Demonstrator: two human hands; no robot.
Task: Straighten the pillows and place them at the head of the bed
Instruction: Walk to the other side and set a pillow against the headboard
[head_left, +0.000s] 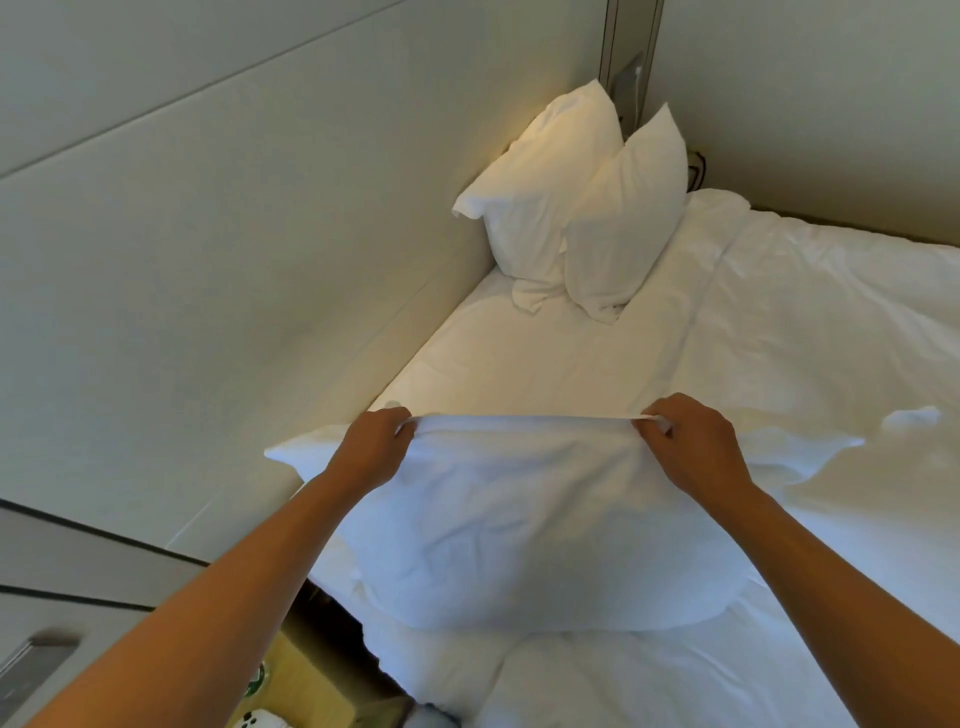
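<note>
A white pillow (524, 525) lies in front of me on the near part of the bed. My left hand (371, 444) pinches its far edge on the left, and my right hand (693, 441) pinches the same edge on the right, pulling the fabric taut between them. Two more white pillows stand upright in the far corner: one (540, 182) leans against the padded headboard (234, 249), the other (626, 223) leans in front of it. A white sheet (545, 358) covers the mattress between them and me.
A rumpled white duvet (831, 338) covers the right side of the bed. A wall panel with a socket and cable (631, 78) rises behind the far pillows. A wooden bedside table (306, 686) with small items sits at lower left.
</note>
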